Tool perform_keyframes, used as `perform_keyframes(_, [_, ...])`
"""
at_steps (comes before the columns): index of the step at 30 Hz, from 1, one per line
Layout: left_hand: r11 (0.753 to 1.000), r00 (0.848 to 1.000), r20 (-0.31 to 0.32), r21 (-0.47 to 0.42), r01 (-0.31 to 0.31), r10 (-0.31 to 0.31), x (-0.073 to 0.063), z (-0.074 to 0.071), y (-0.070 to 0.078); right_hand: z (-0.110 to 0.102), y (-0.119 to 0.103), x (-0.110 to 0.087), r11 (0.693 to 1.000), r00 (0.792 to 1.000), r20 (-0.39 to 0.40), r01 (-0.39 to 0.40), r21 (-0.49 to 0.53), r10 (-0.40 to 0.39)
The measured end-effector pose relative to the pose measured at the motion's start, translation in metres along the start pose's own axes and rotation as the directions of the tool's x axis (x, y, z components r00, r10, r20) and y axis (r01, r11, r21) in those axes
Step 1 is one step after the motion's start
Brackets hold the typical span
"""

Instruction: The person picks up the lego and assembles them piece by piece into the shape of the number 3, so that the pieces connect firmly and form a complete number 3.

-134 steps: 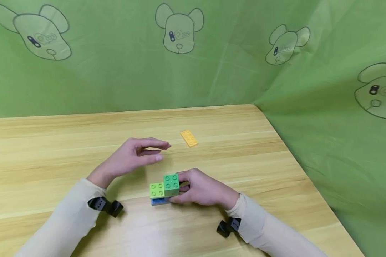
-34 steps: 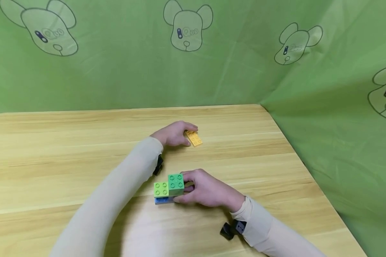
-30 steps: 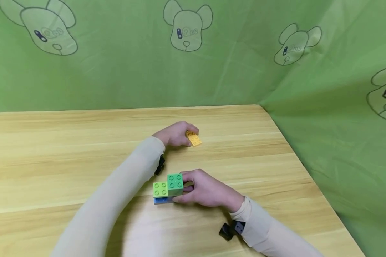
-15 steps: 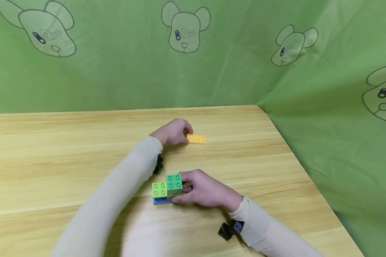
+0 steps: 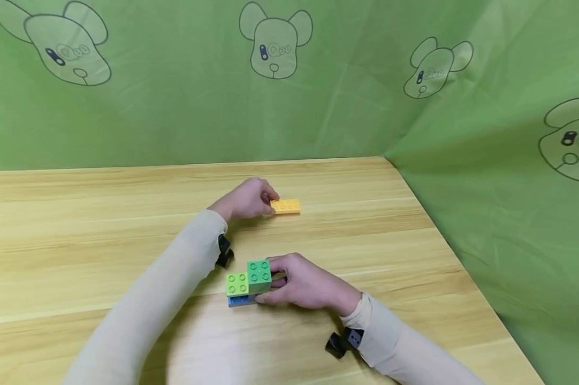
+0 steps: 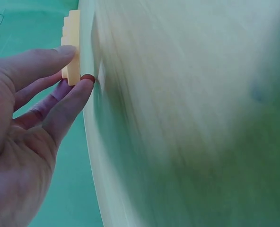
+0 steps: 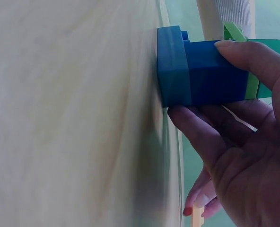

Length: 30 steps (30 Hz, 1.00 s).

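At the far middle of the table in the head view, my left hand [image 5: 247, 199] pinches one end of a flat yellow-orange toy brick [image 5: 288, 206] with two rows of studs. The left wrist view shows this brick [image 6: 73, 35] edge-on between thumb and fingers, close to the tabletop. Nearer to me, my right hand [image 5: 309, 282] grips a stack of toy bricks from its right side. A green brick [image 5: 259, 271] tops the stack, over a light green piece [image 5: 237, 284]. Seen from the right wrist, a dark blue brick [image 7: 215, 75] and a lighter blue one [image 7: 173, 66] form its lower part.
The wood-grain table [image 5: 390, 256] ends in a straight edge at the right. Green cloth [image 5: 183, 107] printed with mouse heads hangs behind it and along the right side. Black cameras are strapped to both wrists over light sleeves [image 5: 150, 299].
My left hand has reached forward and taken hold of the yellow-orange brick, turned it sideways and drawn it slightly left. The right hand keeps its grip on the stack in place.
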<state>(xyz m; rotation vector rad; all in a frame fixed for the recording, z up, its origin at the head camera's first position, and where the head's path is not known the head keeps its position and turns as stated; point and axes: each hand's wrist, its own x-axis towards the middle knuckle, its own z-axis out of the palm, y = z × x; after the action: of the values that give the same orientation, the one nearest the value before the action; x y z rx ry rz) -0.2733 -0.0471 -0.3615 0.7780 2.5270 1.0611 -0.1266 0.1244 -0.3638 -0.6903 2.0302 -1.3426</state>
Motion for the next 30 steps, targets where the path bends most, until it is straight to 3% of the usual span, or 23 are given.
perform_keyframes(14, [0.993,0.997,-0.080,-0.114,-0.003,-0.006,-0.028,-0.011,-0.012,-0.001,-0.001,0.000,1.000,1.000,0.005,0.002,0.005,-0.002])
perform_keyframes(30, [0.982,0.987,-0.115,-0.168,0.089,-0.110,-0.057,-0.019,-0.027,-0.001,0.000,-0.001,1.000,1.000,0.006,0.003,-0.001,-0.003])
